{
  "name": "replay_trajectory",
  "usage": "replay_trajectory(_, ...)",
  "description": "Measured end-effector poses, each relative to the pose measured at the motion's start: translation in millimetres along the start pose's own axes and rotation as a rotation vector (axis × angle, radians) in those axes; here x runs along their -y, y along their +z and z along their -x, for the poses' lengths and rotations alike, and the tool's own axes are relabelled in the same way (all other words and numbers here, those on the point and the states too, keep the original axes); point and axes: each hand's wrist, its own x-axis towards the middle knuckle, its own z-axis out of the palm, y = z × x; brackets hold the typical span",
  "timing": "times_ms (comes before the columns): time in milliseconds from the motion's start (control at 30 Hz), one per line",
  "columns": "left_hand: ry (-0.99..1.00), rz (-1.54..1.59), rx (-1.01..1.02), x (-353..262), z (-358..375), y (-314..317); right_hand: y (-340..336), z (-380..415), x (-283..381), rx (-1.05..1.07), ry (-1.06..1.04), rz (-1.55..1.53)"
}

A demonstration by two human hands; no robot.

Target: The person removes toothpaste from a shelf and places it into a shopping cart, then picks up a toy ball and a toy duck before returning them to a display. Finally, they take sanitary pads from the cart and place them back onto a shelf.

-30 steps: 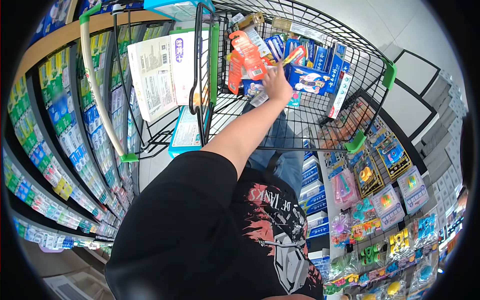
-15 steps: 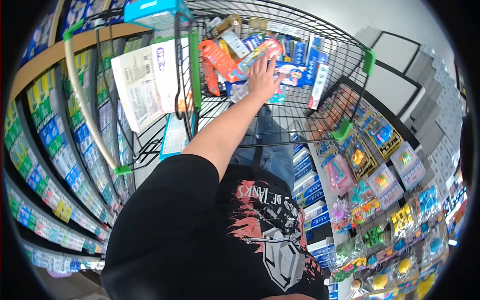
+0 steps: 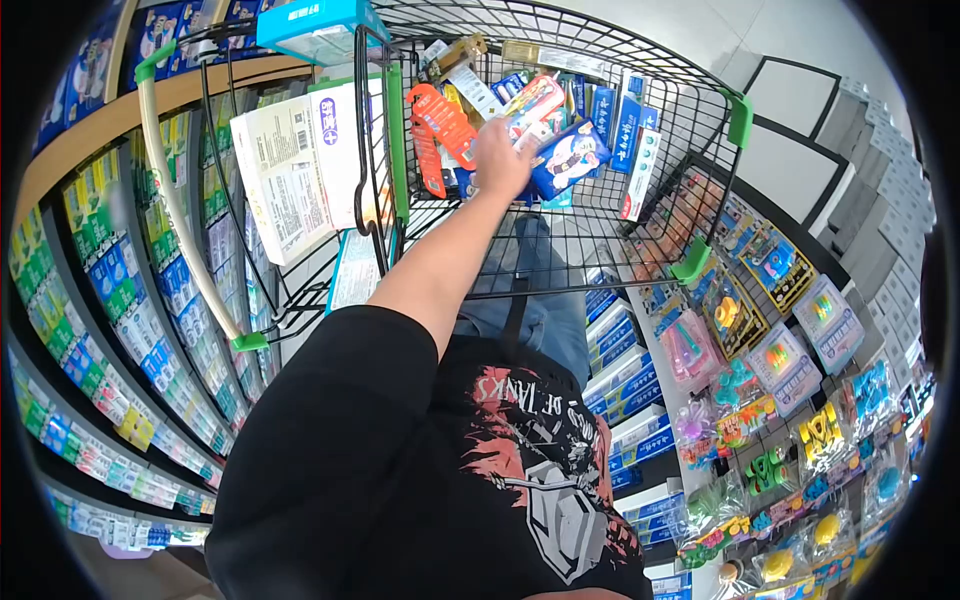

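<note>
My left hand (image 3: 503,160) reaches into a black wire shopping cart (image 3: 600,265) with green corner pieces. Its fingers are curled and partly hidden, closed around the lower end of a colourful package (image 3: 537,98) with a red edge. Beside the thumb lies a tilted blue box (image 3: 572,162) with a white cartoon figure. Orange-red packs (image 3: 441,120) lie just left of the hand. Slim blue boxes (image 3: 628,120) and a white box with red ends (image 3: 640,175) stand on the right side of the basket. My right hand is out of view.
A large white box (image 3: 285,180) and a turquoise box (image 3: 320,30) sit at the cart's handle end. Shelves of boxed goods (image 3: 120,290) curve along the left. At right hang toys in blister packs (image 3: 780,360), with stacked blue-and-white boxes (image 3: 625,380) beside them.
My left hand has shifted slightly left, going from spread fingers over the pile to a closed grip. The blue box has turned to a tilt, and the colourful package has shifted too.
</note>
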Motion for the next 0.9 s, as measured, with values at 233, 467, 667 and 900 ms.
replay_trajectory(233,-0.897,-0.029,-0.255,57,-42,11,-13,-34,-101,0.126,0.033,-0.092)
replay_trajectory(467,-0.189,0.19,0.003,3,4,8,-9,-35,-60,0.023,-0.108,0.078)
replay_trajectory(667,-0.476,0.205,-0.359,52,-19,35,-10,-50,-70,0.054,0.144,-0.178)
replay_trajectory(900,-0.907,-0.093,0.063,81,-54,21,-4,-44,-89,0.091,0.036,-0.014)
